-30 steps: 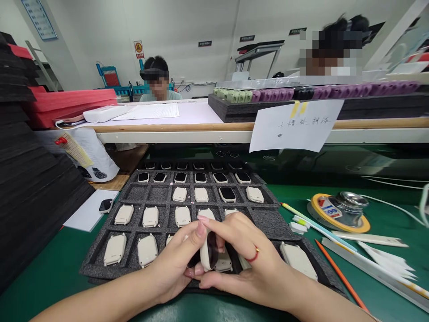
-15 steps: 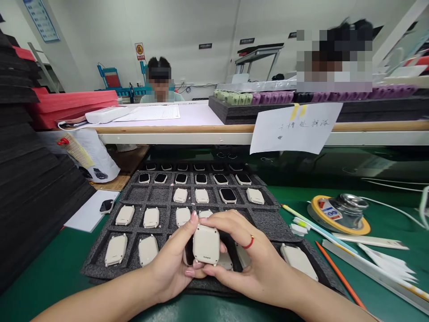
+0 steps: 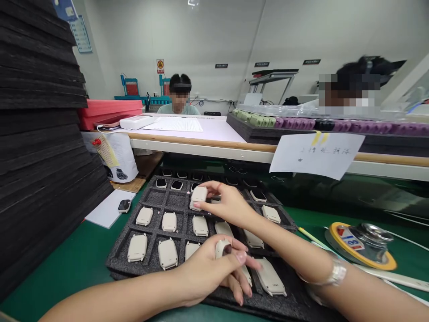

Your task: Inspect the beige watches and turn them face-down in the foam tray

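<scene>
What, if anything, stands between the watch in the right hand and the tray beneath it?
Another watch appears to lie in the tray just under the held watch, mostly hidden by it. Nothing visible stands between the right hand and the two compartments to its left.

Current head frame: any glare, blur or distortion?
Head view: handwriting on the paper sign is smeared; head view: the smartwatch in the right hand looks washed out; head view: glints on the shiny bottle lid; head view: wide-angle stretch likely toward the edges, as on the black foam stack.
</scene>
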`<state>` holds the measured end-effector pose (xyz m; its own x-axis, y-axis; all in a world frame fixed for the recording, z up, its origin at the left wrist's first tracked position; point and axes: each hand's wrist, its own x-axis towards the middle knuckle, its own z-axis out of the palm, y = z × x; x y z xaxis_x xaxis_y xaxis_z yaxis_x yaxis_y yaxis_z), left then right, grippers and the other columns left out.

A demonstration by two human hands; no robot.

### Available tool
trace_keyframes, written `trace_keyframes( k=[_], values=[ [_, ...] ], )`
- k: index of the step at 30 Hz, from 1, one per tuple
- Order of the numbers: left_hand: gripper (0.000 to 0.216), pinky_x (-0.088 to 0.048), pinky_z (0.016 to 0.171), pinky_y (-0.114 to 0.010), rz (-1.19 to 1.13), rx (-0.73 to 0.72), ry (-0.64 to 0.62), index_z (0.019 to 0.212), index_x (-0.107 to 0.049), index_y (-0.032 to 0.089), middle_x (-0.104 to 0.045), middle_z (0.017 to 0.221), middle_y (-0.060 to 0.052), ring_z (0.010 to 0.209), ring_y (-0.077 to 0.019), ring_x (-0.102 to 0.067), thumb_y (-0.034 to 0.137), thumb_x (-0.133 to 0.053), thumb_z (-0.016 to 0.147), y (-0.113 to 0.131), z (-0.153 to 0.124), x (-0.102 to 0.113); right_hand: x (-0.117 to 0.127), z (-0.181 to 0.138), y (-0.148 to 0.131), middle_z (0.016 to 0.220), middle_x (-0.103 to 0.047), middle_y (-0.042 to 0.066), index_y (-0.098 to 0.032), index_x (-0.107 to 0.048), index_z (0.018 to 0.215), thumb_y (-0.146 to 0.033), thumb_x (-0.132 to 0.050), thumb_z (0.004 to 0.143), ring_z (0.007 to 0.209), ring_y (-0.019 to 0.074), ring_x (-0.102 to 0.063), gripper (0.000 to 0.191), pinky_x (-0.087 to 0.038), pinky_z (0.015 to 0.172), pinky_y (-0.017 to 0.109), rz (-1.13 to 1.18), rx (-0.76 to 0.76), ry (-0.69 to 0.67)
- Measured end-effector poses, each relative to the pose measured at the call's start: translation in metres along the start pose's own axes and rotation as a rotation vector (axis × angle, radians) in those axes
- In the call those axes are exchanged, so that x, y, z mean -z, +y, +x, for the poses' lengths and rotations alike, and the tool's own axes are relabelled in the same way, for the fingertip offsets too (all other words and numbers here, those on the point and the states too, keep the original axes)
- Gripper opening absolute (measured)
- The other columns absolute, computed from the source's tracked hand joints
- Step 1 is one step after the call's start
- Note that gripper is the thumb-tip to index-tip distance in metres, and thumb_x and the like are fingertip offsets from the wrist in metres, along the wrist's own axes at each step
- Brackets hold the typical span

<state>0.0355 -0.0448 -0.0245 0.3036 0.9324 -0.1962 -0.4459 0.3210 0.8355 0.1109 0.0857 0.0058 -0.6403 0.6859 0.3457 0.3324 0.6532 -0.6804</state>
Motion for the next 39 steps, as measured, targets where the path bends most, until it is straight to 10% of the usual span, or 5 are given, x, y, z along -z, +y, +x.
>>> trace_keyframes(
  k=[4, 8, 21, 26, 39],
  values=[
    [0.065, -0.029, 0.033, -0.021, 0.015, -0.004, -0.233, 0.084, -0.045, 0.020, -0.070, 0.066, -0.008, 0.036, -0.0131, -0.053, 0.085, -0.041, 0.075, -0.007, 0.003, 0.008, -0.043, 0.027, 0.001, 0.111, -0.072, 0.009, -0.019, -0.070, 0.108, -0.037, -0.079, 0.075, 0.110, 0.0266, -0.065, 0.039, -0.047, 0.100, 0.042, -0.068, 0.080, -0.098],
    [0.070, -0.020, 0.037, -0.021, 0.152, -0.040, -0.141, 0.077, -0.057, 0.014, -0.062, 0.055, -0.004, 0.036, -0.0067, -0.038, 0.082, -0.043, 0.077, -0.004, -0.001, 0.008, -0.065, 0.031, 0.007, 0.135, -0.058, 0.017, -0.019, -0.062, 0.128, -0.038, -0.076, 0.078, 0.136, 0.0373, -0.043, 0.055, -0.029, 0.112, 0.058, -0.114, 0.063, -0.116],
    [0.055, -0.016, 0.043, -0.020, -0.155, 0.086, 0.045, 0.089, -0.066, 0.012, -0.066, 0.073, -0.007, 0.046, -0.0069, -0.046, 0.065, -0.061, 0.078, 0.006, -0.002, 0.001, 0.027, -0.075, -0.005, 0.107, -0.066, 0.009, -0.023, -0.057, 0.089, -0.050, -0.046, 0.098, 0.106, 0.0231, -0.064, 0.031, -0.053, 0.090, 0.038, 0.146, 0.214, 0.095],
    [0.047, -0.014, 0.040, -0.017, -0.293, 0.083, 0.092, 0.083, -0.061, 0.013, -0.062, 0.072, -0.004, 0.043, -0.0041, -0.044, 0.060, -0.065, 0.080, 0.007, 0.002, 0.003, 0.032, -0.095, -0.005, 0.119, -0.059, 0.008, -0.024, -0.055, 0.093, -0.033, -0.082, 0.074, 0.103, 0.0215, -0.064, 0.034, -0.053, 0.087, 0.032, 0.066, 0.383, -0.028],
    [0.037, -0.020, 0.038, -0.010, -0.405, 0.085, 0.061, 0.085, -0.063, 0.014, -0.055, 0.062, 0.003, 0.044, -0.0020, -0.044, 0.051, -0.066, 0.085, 0.006, 0.002, 0.004, 0.026, -0.103, -0.003, 0.116, -0.062, 0.010, -0.021, -0.058, 0.091, -0.022, -0.073, 0.085, 0.107, 0.0212, -0.061, 0.016, -0.051, 0.090, 0.035, -0.036, 0.507, 0.064]
  ],
)
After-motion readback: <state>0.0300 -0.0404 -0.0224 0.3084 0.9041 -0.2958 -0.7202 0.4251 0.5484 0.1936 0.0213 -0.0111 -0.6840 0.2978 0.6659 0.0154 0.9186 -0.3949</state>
